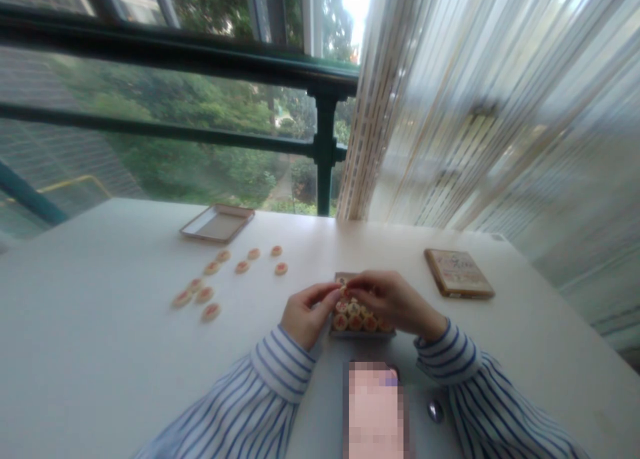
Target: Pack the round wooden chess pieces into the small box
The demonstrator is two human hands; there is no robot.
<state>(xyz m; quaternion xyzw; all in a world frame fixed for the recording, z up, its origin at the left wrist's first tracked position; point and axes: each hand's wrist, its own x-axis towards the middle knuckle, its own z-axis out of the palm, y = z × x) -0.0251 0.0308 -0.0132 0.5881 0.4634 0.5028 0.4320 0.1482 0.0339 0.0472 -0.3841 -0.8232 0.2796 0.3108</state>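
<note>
An open box [363, 335] of round Chinese chess pieces sits in front of me, with rows of red- and dark-marked discs inside. My left hand [309, 310] pinches at the box's left side, thumb and forefinger together. From the right, my right hand [395, 300] reaches over the box, its fingertips meeting those of the left. A small pale chess piece [343, 290] shows between the fingertips of both hands. My right hand hides part of the box's contents. Further left, several loose red-marked chess pieces [211, 312] lie scattered on the white table [90, 326].
A shallow tray-like lid [217, 223] lies at the back left. On the right is a flat printed box [459, 274]. Close to me are a pixelated phone-shaped object [376, 412] and a shiny oval item [435, 411]. Railing [325, 139] and curtain stand behind the table.
</note>
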